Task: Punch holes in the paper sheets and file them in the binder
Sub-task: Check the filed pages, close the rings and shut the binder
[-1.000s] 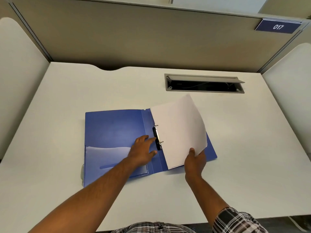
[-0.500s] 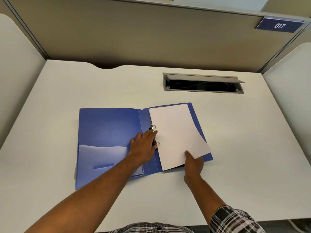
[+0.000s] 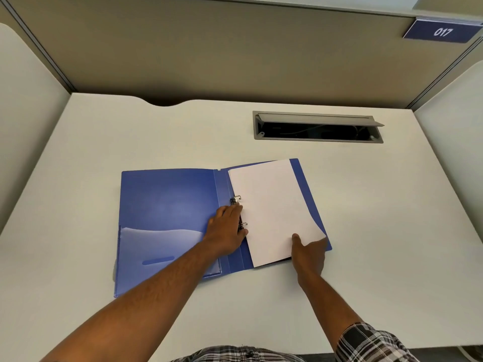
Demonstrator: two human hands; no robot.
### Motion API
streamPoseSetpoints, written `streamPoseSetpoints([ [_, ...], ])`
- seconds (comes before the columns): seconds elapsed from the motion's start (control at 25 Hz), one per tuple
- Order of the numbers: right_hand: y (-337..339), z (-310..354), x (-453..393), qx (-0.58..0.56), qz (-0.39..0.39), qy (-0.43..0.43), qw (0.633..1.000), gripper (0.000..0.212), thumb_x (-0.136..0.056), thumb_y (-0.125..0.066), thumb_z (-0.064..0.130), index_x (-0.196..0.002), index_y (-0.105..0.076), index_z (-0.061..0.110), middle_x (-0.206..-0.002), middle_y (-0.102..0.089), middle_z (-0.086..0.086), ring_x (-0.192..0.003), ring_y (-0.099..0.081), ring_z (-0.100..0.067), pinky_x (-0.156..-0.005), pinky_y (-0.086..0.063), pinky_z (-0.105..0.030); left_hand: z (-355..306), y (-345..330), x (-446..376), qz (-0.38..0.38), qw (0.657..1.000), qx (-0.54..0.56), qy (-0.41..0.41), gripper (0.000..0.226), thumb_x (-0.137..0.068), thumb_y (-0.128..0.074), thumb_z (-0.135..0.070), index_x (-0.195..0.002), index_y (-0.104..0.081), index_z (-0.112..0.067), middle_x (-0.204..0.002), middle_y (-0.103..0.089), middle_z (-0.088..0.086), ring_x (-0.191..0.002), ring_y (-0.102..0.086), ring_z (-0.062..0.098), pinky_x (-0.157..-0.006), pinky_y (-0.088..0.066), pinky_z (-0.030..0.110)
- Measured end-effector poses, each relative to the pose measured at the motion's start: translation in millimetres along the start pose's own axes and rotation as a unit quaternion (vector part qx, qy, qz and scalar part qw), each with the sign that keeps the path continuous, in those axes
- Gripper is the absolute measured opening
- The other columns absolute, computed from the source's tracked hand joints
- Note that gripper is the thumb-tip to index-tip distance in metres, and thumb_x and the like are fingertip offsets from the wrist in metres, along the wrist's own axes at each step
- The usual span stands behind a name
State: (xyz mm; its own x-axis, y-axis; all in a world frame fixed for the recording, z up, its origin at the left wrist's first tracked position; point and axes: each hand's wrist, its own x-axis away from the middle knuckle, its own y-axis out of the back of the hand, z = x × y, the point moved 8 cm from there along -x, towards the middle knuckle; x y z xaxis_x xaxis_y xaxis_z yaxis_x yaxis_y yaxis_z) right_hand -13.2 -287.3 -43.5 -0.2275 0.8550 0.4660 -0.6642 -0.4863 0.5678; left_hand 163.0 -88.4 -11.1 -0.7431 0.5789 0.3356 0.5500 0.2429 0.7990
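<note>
Head view: right hand (image 3: 308, 253) pinches paper (image 3: 271, 207) near corner on binder (image 3: 167, 202); left hand (image 3: 227, 231) rests flat on rings (image 3: 236, 198).

White desk (image 3: 130, 131) enclosed by a beige rear partition (image 3: 209, 48) and white side panels (image 3: 23, 105). Grey cable tray (image 3: 317, 114), lid open, at 1 o'clock. Blue plate (image 3: 441, 31) marked 017 at 2 o'clock.

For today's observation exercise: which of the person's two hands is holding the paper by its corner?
The right hand, thumb on the white paper; the left hand rests at the binder rings.
</note>
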Motion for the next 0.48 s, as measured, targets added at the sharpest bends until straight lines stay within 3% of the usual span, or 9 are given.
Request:
streamPoseSetpoints([
  [0.12, 18, 2, -1, 0.052, -0.055, -0.006, 0.997, 0.098, -0.093, -0.067, 0.045, -0.161, -0.005, 0.012, -0.157, -0.033, -0.020, -0.134, -0.047, -0.042, -0.105, -0.045, -0.052, 0, 0, -1, -0.005, 1.000, 0.009, -0.004, 0.071, -0.095, -0.057, -0.040, -0.153, -0.024, -0.019, -0.160, -0.027, -0.001, -0.147, -0.018, 0.023, -0.118, -0.027, 0.046],
  [0.2, 34, 11, -1, 0.132, -0.128, 0.036, 0.982, 0.092, -0.090, -0.069, 0.047, -0.158, -0.017, 0.014, -0.146, -0.038, -0.021, -0.124, -0.048, -0.044, -0.096, -0.049, -0.057, 1, -1, -2, -0.017, 0.999, 0.037, -0.004, 0.069, -0.095, -0.059, -0.037, -0.152, -0.027, -0.018, -0.159, -0.027, 0.000, -0.146, -0.019, 0.024, -0.118, -0.027, 0.042],
  [0.28, 36, 23, -6, 0.201, -0.149, 0.102, 0.963, 0.072, -0.088, -0.070, 0.045, -0.146, -0.040, 0.015, -0.138, -0.042, -0.015, -0.120, -0.047, -0.041, -0.092, -0.051, -0.057, 4, 1, -5, -0.051, 0.995, 0.089, 0.014, 0.064, -0.094, -0.063, -0.032, -0.148, -0.034, -0.016, -0.153, -0.032, 0.004, -0.141, -0.027, 0.026, -0.115, -0.029, 0.037],
  [0.4, 14, 53, -17, 0.216, -0.068, 0.225, 0.948, 0.046, -0.088, -0.071, 0.034, -0.129, -0.060, 0.016, -0.132, -0.050, -0.009, -0.121, -0.049, -0.036, -0.094, -0.047, -0.050, 16, 6, -10, -0.100, 0.976, 0.172, 0.090, 0.057, -0.092, -0.066, -0.024, -0.142, -0.043, -0.013, -0.141, -0.039, 0.009, -0.131, -0.039, 0.027, -0.110, -0.036, 0.034],
  [0.48, -3, 72, -25, 0.226, -0.007, 0.273, 0.935, 0.047, -0.089, -0.070, 0.031, -0.132, -0.059, 0.015, -0.134, -0.052, -0.009, -0.124, -0.049, -0.033, -0.098, -0.045, -0.047, 22, 5, -13, -0.098, 0.961, 0.214, 0.144, 0.057, -0.092, -0.066, -0.023, -0.143, -0.042, -0.010, -0.141, -0.041, 0.012, -0.130, -0.043, 0.027, -0.106, -0.039, 0.033],
])
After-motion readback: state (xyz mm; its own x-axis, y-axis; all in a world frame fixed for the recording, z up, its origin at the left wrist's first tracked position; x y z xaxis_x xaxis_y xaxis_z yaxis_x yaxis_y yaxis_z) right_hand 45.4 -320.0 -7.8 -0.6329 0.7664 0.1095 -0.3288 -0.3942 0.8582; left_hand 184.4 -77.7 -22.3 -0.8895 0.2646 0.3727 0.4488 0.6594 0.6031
